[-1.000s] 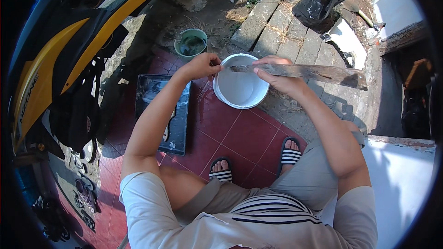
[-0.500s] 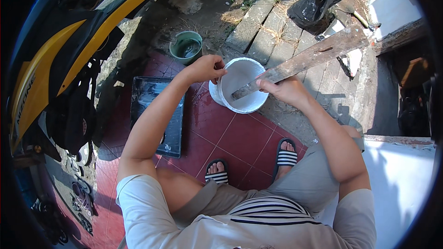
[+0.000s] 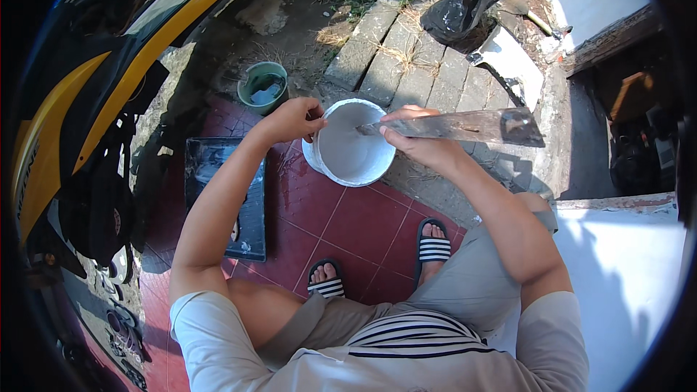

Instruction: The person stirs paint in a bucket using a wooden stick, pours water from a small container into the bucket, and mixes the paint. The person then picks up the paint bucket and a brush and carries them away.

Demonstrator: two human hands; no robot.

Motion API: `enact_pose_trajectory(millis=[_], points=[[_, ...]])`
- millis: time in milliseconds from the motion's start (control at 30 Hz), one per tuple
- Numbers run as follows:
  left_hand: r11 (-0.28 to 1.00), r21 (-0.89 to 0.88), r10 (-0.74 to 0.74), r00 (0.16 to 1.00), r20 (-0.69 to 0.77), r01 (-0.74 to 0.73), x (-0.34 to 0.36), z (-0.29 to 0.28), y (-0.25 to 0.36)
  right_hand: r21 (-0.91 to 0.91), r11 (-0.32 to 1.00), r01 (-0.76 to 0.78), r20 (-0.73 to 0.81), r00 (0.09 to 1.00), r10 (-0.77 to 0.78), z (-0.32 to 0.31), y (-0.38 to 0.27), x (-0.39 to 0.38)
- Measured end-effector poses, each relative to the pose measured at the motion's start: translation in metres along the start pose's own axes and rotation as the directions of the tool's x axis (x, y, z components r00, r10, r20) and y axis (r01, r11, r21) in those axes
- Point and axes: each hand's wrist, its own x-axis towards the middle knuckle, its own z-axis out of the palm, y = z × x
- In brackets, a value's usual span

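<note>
Both hands (image 3: 289, 122) (image 3: 425, 144) at opposite sides of bucket (image 3: 356, 161)

Weathered grey-brown wooden board (image 3: 475, 127) in right hand (image 3: 412, 136), narrow tip inside mouth of round white bucket (image 3: 353, 183)

Right hand: thumb on near side, fingers over far side; board's wide end juts right, beyond the rim. Contact between tip and bucket interior: cannot tell. Left hand (image 3: 294, 123): fingers curled at the rim's left side; grip partly hidden. Bucket stands by the right-hand edge of the maroon tiled floor (image 3: 367, 229). Black rectangular tray (image 3: 252, 229), white-smeared, nearer the floor's left edge, partly behind left forearm. Round green pail (image 3: 254, 102): near the floor's far edge.
</note>
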Motion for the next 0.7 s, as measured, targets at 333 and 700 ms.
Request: enact_pose_trajectory(millis=[333, 700], points=[[1.000, -0.006, 0.003, 1.000, -0.004, -0.003, 0.002, 0.003, -0.001, 0.060, 0.934, 0.352, 0.027, 0.935, -0.354, 0.022, 0.021, 0.002], [0.999, -0.034, -0.022, 1.000, -0.006, 0.022, -0.005, -0.006, -0.010, 0.015, 0.998, 0.060, 0.151, 0.987, -0.061, -0.002, 0.015, -0.002]])
